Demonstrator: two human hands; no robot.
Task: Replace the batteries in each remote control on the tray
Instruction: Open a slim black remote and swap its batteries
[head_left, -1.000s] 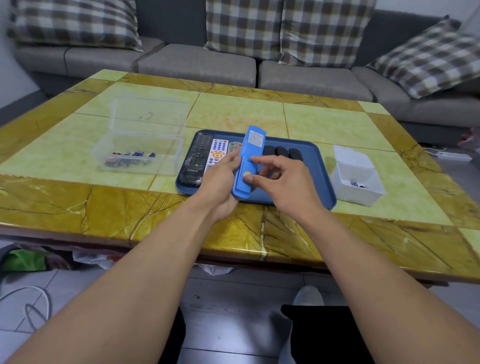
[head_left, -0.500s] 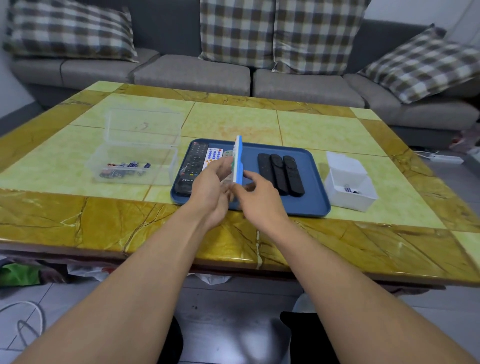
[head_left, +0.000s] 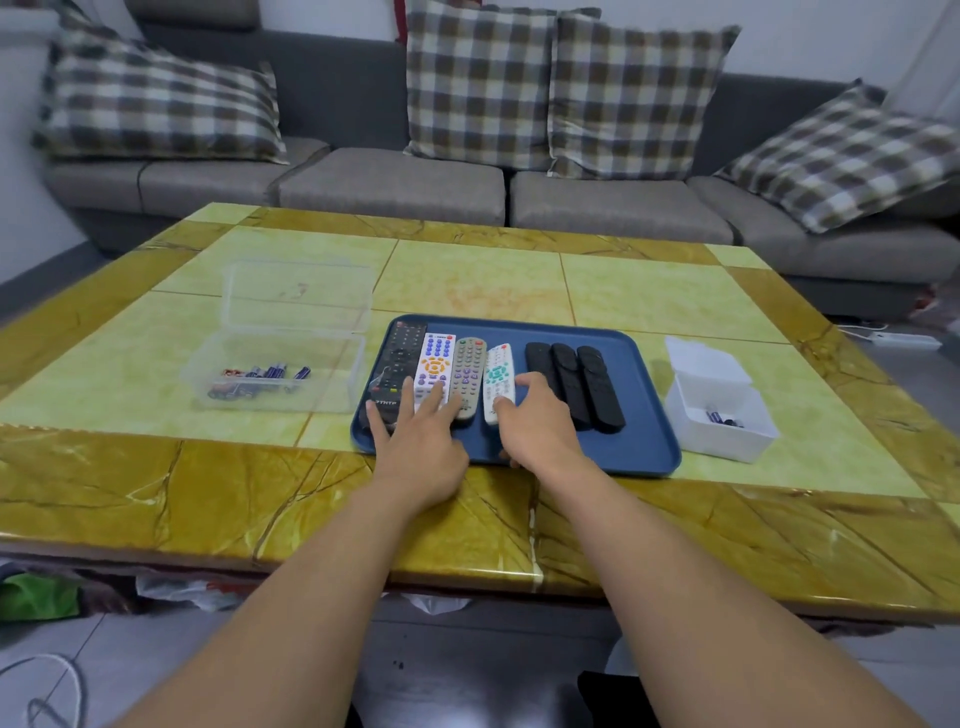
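Both hands rest with relaxed, spread fingers, each grip wide and holding nothing. The left hand (head_left: 415, 441) lies over the near ends of the black remote (head_left: 397, 371) and grey remote (head_left: 467, 376); the right hand (head_left: 537, 423) touches the white remote (head_left: 498, 382). All lie on the blue tray (head_left: 644, 447) on the desk (head_left: 208, 493). Best to lift one remote by its sides, turn it back up, then slide the cover; fresh cells probably wait in the clear box (head_left: 332, 384).

arms: bare, no sleeves | left hand (head_left: 421, 447): no rings | right hand (head_left: 537, 431): no rings
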